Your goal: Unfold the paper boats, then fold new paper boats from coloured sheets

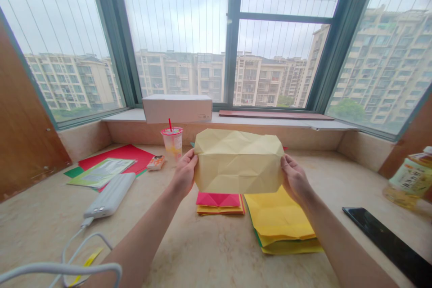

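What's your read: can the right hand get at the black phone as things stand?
Probably yes, if it lets go: the right hand grips the right edge of the cream paper, but nothing visible covers the black phone.

Free gap between right fingers (288,165) and bottle (409,177), phone (386,239) blocking nearer

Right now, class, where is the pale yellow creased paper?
In the head view, the pale yellow creased paper is mostly right of centre, held between the left hand and right hand.
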Demonstrator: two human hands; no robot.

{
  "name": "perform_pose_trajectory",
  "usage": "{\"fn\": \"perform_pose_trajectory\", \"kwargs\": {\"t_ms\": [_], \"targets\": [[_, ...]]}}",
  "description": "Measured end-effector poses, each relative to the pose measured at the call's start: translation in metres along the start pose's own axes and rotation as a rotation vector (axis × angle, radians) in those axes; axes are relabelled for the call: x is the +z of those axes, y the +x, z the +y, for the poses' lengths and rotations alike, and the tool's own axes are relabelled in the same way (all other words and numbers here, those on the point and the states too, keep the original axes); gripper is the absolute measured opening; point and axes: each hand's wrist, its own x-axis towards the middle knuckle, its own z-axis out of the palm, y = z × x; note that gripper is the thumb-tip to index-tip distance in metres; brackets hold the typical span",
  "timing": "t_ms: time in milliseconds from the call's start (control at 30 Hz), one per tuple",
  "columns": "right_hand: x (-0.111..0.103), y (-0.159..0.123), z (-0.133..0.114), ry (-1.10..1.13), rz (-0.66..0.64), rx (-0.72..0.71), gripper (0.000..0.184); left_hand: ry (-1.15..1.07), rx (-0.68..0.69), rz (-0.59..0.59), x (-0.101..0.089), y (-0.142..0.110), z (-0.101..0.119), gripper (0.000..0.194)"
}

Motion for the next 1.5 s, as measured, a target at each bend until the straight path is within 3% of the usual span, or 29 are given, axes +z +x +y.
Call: {"fn": "perform_pose_trajectory", "kwargs": {"t_ms": [133, 233, 300, 433, 533, 667, 867, 967, 1133, 1267, 1400, 1500], "targets": [[-0.009, 0.004, 0.002, -0.127, -0.058, 0.107, 0.029, 0.175, 0.048, 0.051, -0.009, 0.004, -0.006, 0.04], [-0.016, 0.005, 0.002, -0.182, -0.133, 0.286, 0.034, 0.254, -0.01, 0.002, -0.01, 0.002, -0.01, 0.042], [-0.02, 0.006, 0.001, -0.188, -0.132, 0.333, 0.04, 0.267, -0.063, -0.054, -0.009, -0.002, -0.011, 0.045], [-0.023, 0.008, 0.003, -0.176, -0.09, 0.28, 0.033, 0.227, -0.174, -0.159, -0.005, -0.009, -0.008, 0.047], [-0.021, 0.006, 0.004, -0.175, -0.098, 0.269, 0.031, 0.189, -0.184, -0.174, -0.004, -0.011, -0.005, 0.04], [-0.017, 0.004, 0.003, -0.186, -0.103, 0.255, 0.034, 0.254, -0.144, -0.109, -0.005, -0.008, -0.004, 0.046], [-0.01, 0.003, -0.001, -0.156, 0.05, 0.199, 0.028, 0.338, -0.043, 0.057, -0.005, -0.003, -0.005, 0.049], [-0.006, 0.001, -0.004, -0.131, 0.056, 0.237, 0.025, 0.376, -0.024, 0.11, -0.006, -0.002, -0.005, 0.048], [-0.012, 0.002, -0.01, -0.139, -0.022, 0.324, 0.028, 0.384, -0.153, -0.009, -0.008, -0.005, -0.003, 0.046], [-0.019, 0.004, -0.011, -0.174, -0.001, 0.384, 0.026, 0.341, -0.17, -0.09, -0.006, -0.008, -0.002, 0.041], [-0.019, 0.003, -0.009, -0.173, -0.01, 0.35, 0.023, 0.302, -0.16, -0.09, -0.008, -0.006, -0.002, 0.037], [-0.016, 0.001, -0.008, -0.208, -0.054, 0.338, 0.025, 0.308, -0.204, -0.074, -0.009, -0.005, -0.002, 0.046]]}}
